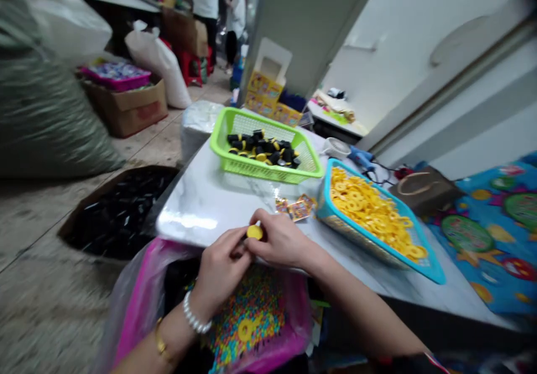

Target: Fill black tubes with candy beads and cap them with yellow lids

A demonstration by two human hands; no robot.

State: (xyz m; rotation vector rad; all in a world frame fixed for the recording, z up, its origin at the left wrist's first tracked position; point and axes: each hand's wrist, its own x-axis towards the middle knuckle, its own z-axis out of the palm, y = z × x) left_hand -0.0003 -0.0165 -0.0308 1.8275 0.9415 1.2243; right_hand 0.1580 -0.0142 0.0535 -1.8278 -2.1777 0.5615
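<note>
Both hands meet at the table's front edge around a small black piece with a round yellow cap (254,232). My left hand (220,265) is closed on its black part, which the fingers mostly hide. The thumb and fingers of my right hand (279,238) press at the yellow cap. Below the hands lies a pink tub (296,335) lined with clear plastic, holding many tiny coloured beads (251,293) and a yellow ring-shaped piece (245,330). Just beyond my right hand are small printed packets (300,208).
A green basket (268,173) of black-and-yellow pieces stands at the table's far side. To the right is a blue basket (377,245) heaped with yellow ring pieces. A box of black pieces (121,211) sits on the floor at left, near a large sack (46,105). Two people stand far back.
</note>
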